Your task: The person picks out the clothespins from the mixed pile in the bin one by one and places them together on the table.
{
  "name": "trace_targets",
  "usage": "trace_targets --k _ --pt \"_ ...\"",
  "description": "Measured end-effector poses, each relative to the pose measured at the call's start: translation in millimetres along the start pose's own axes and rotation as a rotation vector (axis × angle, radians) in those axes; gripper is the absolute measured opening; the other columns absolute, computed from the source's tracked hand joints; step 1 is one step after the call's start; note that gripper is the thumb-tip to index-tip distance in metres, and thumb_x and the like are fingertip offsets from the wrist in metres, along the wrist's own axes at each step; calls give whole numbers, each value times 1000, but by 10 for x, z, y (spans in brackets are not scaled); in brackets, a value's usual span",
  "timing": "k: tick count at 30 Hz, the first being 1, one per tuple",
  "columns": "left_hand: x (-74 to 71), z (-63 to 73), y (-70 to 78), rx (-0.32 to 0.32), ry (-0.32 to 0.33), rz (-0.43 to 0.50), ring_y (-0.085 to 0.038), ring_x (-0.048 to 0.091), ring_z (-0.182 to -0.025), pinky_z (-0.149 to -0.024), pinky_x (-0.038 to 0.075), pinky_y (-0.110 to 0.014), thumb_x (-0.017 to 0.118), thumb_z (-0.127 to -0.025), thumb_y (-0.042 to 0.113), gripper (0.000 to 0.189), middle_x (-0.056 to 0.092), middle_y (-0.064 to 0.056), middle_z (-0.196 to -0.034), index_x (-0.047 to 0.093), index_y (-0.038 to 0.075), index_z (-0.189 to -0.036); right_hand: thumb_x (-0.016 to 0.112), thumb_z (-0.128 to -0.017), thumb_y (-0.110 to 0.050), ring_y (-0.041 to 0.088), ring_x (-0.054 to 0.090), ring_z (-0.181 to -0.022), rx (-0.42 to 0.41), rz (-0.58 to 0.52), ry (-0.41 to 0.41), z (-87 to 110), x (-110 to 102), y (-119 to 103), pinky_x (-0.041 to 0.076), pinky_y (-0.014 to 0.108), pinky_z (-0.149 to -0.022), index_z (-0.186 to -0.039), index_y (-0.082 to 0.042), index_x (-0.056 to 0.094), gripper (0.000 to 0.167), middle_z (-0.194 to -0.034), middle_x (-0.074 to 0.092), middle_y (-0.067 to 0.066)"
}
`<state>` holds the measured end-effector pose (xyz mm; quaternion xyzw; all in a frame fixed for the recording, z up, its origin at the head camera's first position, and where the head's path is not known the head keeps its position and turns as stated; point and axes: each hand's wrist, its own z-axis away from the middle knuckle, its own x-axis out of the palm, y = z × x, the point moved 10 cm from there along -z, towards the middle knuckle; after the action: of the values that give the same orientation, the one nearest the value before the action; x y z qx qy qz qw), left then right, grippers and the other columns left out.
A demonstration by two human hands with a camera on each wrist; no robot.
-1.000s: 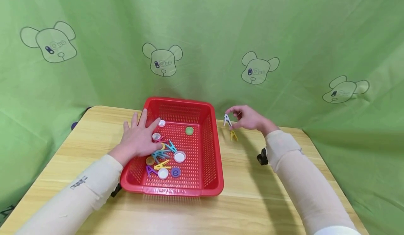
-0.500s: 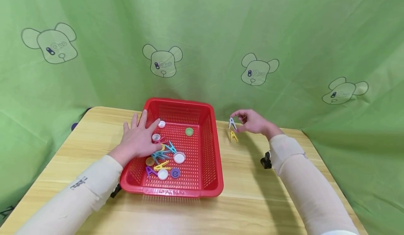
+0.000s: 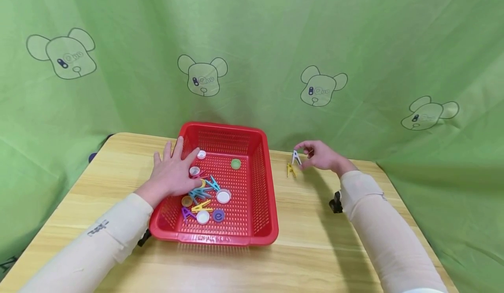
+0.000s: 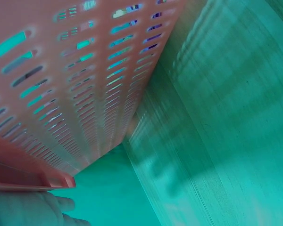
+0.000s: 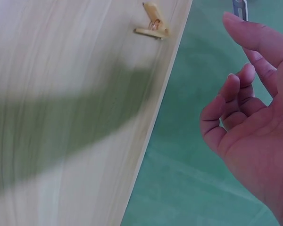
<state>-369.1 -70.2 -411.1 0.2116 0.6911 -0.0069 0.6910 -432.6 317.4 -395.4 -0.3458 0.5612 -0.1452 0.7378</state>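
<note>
My right hand (image 3: 320, 155) pinches a white clothespin (image 3: 296, 157) between thumb and index finger, above the table's far side; its other fingers curl loosely. Below and slightly left of it, a yellow clothespin (image 3: 290, 169) lies on the table, also visible near the table edge in the right wrist view. My left hand (image 3: 171, 175) rests over the left rim of a red perforated basket (image 3: 271, 197), fingers spread and thumb reaching inside. Only part of that hand (image 4: 28, 209) appears in the left wrist view, beside the basket's slotted side.
Inside the basket are several bottle caps, including a green cap (image 3: 236, 164), a white cap (image 3: 224, 196) and a purple cap (image 3: 218, 215). Yellow, blue, pink and purple clothespins lie among them. A green curtain (image 3: 252, 57) hangs behind the wooden table (image 3: 307, 240).
My right hand has shifted rightward and slightly nearer, carrying the white clothespin away from the basket. The yellow clothespin stays on the table. My left hand and the basket have not visibly moved.
</note>
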Motion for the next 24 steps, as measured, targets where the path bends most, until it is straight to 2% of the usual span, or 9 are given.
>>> trace_targets --k 6,12,24 --pt "-6 -6 -6 1 2 -3 -55 -7 -144 -105 3 -77 73 -80 52 96 -5 -26 -163 30 17 -159 84 -71 2 24 43 -81 26 -10 -2 15 2 139 44 34 -71 -131 1 58 65 -94 46 12" --pt "1 1 -13 1 -1 0 -55 -7 -144 -105 3 -77 73 -80 52 96 -4 -26 -163 30 17 -159 82 -74 4 25 45 -81 57 -14 -3 23 26 300 44 38 -76 -133 -1 58 64 -94 47 14" --pt "-3 2 -1 -3 -4 5 -54 -8 -144 -105 1 -77 74 -80 50 96 -4 -26 -163 30 17 -159 82 -72 7 24 44 -79 82 -28 7 51 -17 504 43 38 -73 -133 -1 59 66 -97 47 24"
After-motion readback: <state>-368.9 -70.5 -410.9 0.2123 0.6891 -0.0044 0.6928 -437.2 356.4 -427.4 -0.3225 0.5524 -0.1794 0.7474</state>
